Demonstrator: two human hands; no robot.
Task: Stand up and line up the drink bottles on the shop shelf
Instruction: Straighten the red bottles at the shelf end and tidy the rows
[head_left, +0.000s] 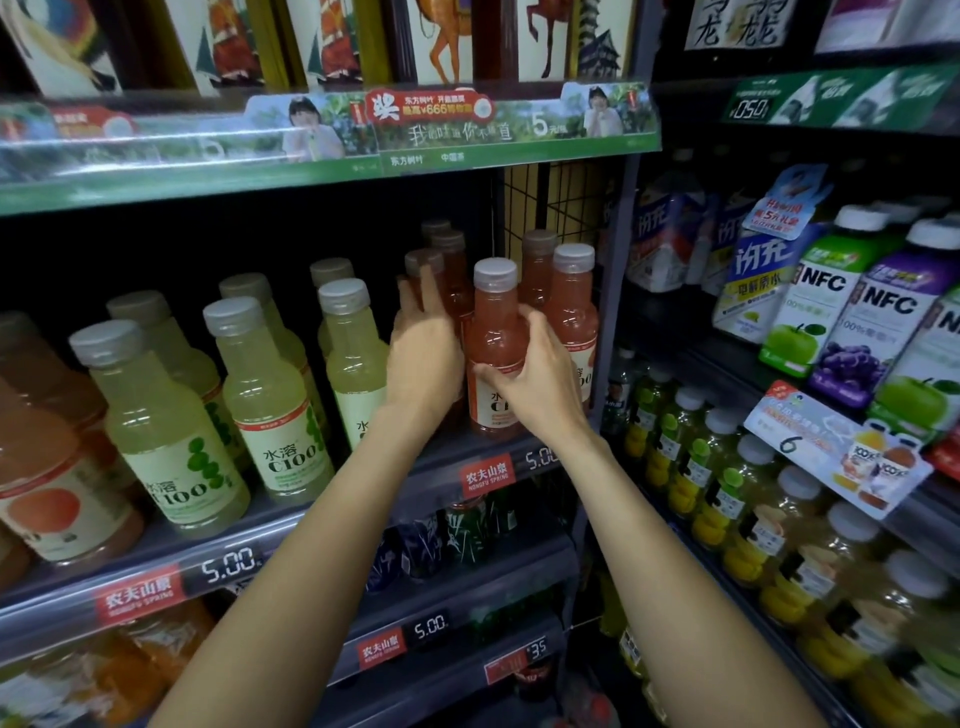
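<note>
Two bare hands work at the right end of the middle shelf (291, 525), where a wire grid panel (550, 208) closes off the side and the green-fronted shelf above (322, 171) leaves only a little clearance over the caps. The right hand (540, 374) is wrapped around the waist of the front pink drink bottle (493, 332), thumb across its label and fingers curled behind, so it grasps that bottle, which stands upright near the shelf's front edge. Just beside it on the right stands another pink bottle (574, 306), with more pink bottles packed behind in the dark. The left hand (423, 353) lies against the left side of the pink group with its fingers spread and reaching back to a rear pink bottle (423, 265); whether it actually grips one I cannot tell. To the left, pale green C100 bottles (265, 395) stand upright in rows, and an orange-pink bottle (47, 467) sits at the far left. The price rail (228, 564) reads 5.00. On the adjoining rack to the right stand NFC juice cartons (826, 306) above yellow-labelled bottles (691, 457).
</note>
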